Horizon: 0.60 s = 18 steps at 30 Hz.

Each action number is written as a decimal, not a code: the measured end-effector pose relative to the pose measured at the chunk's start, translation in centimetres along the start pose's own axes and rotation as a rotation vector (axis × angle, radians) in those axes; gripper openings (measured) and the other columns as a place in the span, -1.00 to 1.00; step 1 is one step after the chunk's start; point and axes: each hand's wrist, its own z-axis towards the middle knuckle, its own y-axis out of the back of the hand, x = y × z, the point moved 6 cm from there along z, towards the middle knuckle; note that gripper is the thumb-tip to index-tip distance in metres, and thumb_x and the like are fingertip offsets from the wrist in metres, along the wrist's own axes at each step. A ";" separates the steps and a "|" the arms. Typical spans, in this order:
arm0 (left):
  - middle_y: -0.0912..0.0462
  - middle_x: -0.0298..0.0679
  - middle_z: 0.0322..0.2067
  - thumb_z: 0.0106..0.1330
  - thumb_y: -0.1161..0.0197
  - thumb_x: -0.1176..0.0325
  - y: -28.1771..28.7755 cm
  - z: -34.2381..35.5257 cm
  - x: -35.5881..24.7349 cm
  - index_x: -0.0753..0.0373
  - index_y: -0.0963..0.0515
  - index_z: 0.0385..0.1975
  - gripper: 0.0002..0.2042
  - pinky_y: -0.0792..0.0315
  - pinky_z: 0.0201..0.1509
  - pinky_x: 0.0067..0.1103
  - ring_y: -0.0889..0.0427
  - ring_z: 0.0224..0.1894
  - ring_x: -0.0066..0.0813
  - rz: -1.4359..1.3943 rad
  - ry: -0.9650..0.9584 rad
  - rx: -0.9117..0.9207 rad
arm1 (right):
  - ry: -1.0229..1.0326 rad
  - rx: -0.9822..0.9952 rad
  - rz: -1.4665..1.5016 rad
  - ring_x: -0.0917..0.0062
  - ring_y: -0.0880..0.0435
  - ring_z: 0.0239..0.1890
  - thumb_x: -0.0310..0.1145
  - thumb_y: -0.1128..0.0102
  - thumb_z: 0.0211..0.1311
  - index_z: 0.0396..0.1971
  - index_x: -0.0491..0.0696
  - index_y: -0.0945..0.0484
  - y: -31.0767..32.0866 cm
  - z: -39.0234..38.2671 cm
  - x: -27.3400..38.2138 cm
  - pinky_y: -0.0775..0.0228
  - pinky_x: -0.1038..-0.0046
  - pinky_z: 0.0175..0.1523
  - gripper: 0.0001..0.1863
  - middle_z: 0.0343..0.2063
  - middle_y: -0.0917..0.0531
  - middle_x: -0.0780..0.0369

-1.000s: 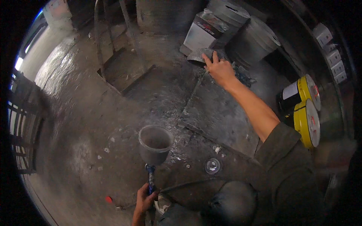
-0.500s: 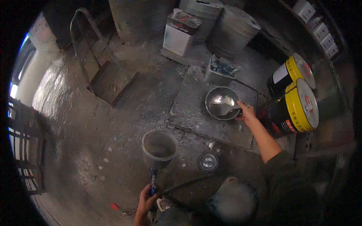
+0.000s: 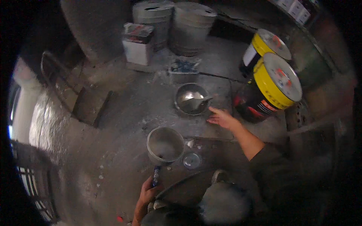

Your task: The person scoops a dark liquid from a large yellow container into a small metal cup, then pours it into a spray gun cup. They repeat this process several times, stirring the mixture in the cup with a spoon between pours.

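Above the floor (image 3: 124, 162), a blue-handled cup (image 3: 165, 142) is gripped by left fingers (image 3: 147, 184); right fingers (image 3: 217, 112) are parted beside a bowl (image 3: 182, 99) (contact unclear).

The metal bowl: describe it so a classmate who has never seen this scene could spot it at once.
Find the two yellow-banded drums at the right. Left of them, just beyond the right hand, sits the round metal bowl. Its bright, reflective inside sets it apart from the dull grey cup above the left hand.
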 end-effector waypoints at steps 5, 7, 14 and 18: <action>-0.45 -0.43 -0.45 0.08 -0.16 0.55 -2.6 1.9 -0.5 0.23 -0.48 -0.30 -0.83 -0.34 -0.26 -0.56 -0.41 -0.38 -0.61 0.090 0.066 0.012 | 0.374 -0.074 -0.414 0.51 -0.69 -0.29 -0.24 -0.31 0.25 0.01 -0.22 -0.52 2.6 -10.5 7.1 -0.58 0.50 -0.20 -0.56 -0.22 -0.67 0.19; -0.45 -0.42 -0.46 0.05 -0.17 0.54 -1.1 2.7 2.1 0.23 -0.49 -0.32 -0.82 -0.34 -0.24 -0.56 -0.42 -0.36 -0.60 0.066 0.087 0.068 | 0.728 -0.112 -0.473 0.61 -0.67 -0.29 -0.31 -0.23 0.31 -0.06 -0.21 -0.59 3.1 -16.1 13.8 -0.56 0.53 -0.22 -0.69 -0.28 -0.71 0.24; -0.61 -0.20 -0.28 0.10 -0.20 0.47 -3.9 3.2 0.7 0.33 -0.50 0.02 -0.59 -0.37 -0.04 -0.51 -0.52 -0.19 -0.41 0.232 0.153 0.128 | 0.976 -0.799 -1.276 0.30 -0.73 -0.18 -0.18 -0.17 0.27 -0.03 -0.18 -0.58 17.5 -21.2 31.2 -0.52 0.35 -0.06 -0.59 -0.14 -0.69 0.02; -0.62 -0.16 -0.27 0.19 -0.19 0.43 -5.3 3.1 1.3 0.30 -0.48 0.06 -0.61 -0.36 -0.02 -0.49 -0.51 -0.16 -0.44 0.339 0.014 0.288 | 0.383 -0.572 -1.233 0.45 -0.64 -0.38 -0.05 -0.16 0.27 -0.14 -0.23 -0.62 22.0 -16.6 32.8 -0.50 0.30 -0.28 -0.52 -0.43 -0.67 0.14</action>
